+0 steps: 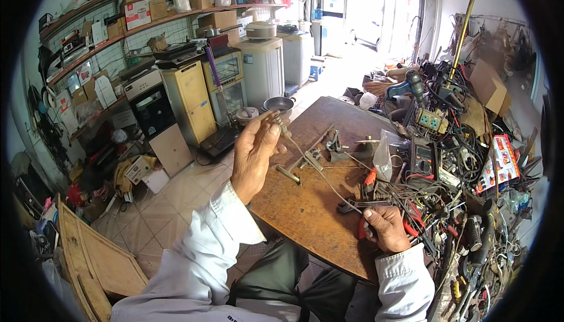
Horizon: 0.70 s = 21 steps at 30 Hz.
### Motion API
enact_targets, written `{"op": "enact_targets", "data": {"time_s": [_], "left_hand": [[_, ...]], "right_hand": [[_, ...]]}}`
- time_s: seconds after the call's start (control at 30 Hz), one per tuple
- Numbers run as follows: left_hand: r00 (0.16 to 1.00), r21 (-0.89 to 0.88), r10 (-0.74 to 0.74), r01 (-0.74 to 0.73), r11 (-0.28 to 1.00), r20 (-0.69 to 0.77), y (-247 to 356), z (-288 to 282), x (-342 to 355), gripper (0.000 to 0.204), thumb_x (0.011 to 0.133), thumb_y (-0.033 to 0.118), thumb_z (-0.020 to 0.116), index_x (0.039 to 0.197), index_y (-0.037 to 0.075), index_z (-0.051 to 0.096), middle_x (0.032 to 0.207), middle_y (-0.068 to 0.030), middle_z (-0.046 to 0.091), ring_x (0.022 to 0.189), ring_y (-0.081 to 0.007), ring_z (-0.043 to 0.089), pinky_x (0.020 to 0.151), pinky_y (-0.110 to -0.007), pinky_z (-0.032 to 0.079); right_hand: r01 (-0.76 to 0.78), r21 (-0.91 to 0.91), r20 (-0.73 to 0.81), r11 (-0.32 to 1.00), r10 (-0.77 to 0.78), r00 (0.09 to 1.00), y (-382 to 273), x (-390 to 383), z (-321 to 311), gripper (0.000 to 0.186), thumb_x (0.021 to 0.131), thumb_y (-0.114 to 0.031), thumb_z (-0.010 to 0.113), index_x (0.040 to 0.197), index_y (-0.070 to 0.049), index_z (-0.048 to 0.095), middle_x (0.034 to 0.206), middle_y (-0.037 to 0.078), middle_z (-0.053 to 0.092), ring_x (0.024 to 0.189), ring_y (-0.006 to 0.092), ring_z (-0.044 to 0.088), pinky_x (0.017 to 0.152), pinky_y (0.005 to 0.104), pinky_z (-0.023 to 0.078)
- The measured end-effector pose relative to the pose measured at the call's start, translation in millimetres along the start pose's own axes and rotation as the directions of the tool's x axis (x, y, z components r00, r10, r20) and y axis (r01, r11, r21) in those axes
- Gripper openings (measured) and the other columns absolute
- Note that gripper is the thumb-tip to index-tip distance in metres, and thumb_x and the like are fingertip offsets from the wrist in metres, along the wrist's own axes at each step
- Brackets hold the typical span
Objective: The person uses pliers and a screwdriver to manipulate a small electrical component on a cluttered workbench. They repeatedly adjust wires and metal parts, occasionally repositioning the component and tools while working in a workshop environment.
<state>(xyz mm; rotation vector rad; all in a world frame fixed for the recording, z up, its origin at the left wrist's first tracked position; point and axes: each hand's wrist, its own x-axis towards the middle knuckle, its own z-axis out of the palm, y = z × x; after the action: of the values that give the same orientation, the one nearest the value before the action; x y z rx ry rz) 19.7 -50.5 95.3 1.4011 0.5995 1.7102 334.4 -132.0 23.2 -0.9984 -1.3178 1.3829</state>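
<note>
My left hand (pixel 257 154) is raised over the table's left edge, its fingers pinched round a small metal fitting (pixel 279 124). From that fitting a thin, stiff wire or tube (pixel 320 172) slants down to my right hand (pixel 388 228), which is closed on its lower end near the table's right side. A red handle (pixel 362 228) shows beside the right fingers; whether they also grip it is hidden. On the worn brown tabletop (pixel 299 228) between the hands lie a short brass-coloured tube (pixel 288 175) and several metal parts (pixel 333 148).
A tangled heap of cables and tools (pixel 464 222) covers the right side, with a multimeter (pixel 422 158) and a blue hand tool (pixel 411 86) among it. A clear plastic bag (pixel 383 156) stands on the table. Cabinets (pixel 187 96) line the left wall; a wooden panel (pixel 94 251) leans lower left.
</note>
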Motion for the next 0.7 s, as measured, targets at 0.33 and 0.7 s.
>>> {"op": "enact_targets", "data": {"time_s": [0.33,0.7], "left_hand": [[0.991,-0.451,-0.126,0.136,0.882,0.051,-7,38,6,0.03,0.11,0.03,0.048,0.119,0.005,0.061,0.096,-0.0068,0.067,0.077,-0.017,0.064,0.07,-0.031,0.053],[0.796,-0.215,-0.52,0.592,0.777,0.311,-2,74,54,0.029,0.11,0.031,0.049,0.111,0.004,0.059,0.085,-0.0011,0.056,0.057,-0.0039,0.041,0.047,-0.019,0.03]], "right_hand": [[-0.069,-0.11,0.166,0.992,0.087,0.982,-4,-5,7,0.042,0.103,-0.033,0.064,0.081,0.002,0.069,0.059,0.004,0.057,0.048,0.0111,0.05,0.045,0.026,0.038],[0.061,-0.219,0.038,0.974,-0.054,0.998,-6,1,9,0.034,0.104,-0.026,0.063,0.093,0.005,0.072,0.065,0.001,0.06,0.054,0.0071,0.054,0.051,0.0256,0.043]]}}
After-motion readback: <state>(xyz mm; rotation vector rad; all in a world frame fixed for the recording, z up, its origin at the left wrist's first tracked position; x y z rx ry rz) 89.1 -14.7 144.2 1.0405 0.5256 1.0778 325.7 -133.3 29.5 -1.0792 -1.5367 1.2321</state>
